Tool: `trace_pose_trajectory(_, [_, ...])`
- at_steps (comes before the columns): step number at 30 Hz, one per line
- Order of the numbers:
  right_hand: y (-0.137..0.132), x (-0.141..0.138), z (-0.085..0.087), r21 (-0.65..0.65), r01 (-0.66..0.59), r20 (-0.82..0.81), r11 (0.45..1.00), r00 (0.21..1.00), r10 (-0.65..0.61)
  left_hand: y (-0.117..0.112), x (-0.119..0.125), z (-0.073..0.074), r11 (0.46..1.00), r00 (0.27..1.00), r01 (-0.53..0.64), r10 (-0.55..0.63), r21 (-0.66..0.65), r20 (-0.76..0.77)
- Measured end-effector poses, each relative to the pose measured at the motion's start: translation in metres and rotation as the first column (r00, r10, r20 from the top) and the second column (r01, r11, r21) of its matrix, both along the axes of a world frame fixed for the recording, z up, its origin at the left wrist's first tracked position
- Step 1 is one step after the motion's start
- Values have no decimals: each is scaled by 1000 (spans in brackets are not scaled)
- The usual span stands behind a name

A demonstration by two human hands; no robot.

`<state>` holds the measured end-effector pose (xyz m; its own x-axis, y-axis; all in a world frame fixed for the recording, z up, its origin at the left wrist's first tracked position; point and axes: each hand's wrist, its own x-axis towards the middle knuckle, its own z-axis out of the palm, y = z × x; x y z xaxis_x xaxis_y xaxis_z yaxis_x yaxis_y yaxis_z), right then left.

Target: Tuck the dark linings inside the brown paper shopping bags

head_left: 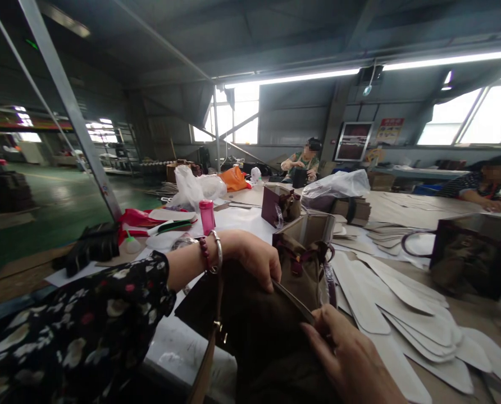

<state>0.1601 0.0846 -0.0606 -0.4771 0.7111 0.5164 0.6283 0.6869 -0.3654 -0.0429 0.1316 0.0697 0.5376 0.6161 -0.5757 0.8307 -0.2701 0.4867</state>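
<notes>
Floral sleeve (pixel 77 331), two bracelets
The long sleeve is black, printed with white, pink and red flowers. By the left hand (pixel 250 255), the wrist carries a dark red bead bracelet (pixel 204 253) and a silver bangle (pixel 218 249).

The one head-worn camera looks forward and slightly down along the work table (pixel 402 209), so near that the left hand (pixel 250 255), the right hand (pixel 351 359) and the dark bag (pixel 254 331) they grip fill the lower centre, while the roof (pixel 276 33) spans the upper frame.
</notes>
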Motion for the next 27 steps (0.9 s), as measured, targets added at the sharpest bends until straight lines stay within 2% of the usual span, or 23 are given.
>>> trace_pose_trajectory(4, [0,-5,3,-28,58,-55,998,997,-59,0,2,0,999,999,27,-26,21,-25])
trace_pose_trajectory(9, [3,-9,9,-86,57,-94,995,993,-65,-3,6,3,998,998,32,-28,58,-58])
trace_pose_trajectory(16, [9,-13,13,-199,58,-108,978,991,-80,-10,5,4,981,989,125,-111,146,-100])
trace_pose_trajectory(27, [10,-15,16,-289,152,-179,945,961,-209,-29,7,13,963,984,126,-90,238,-157])
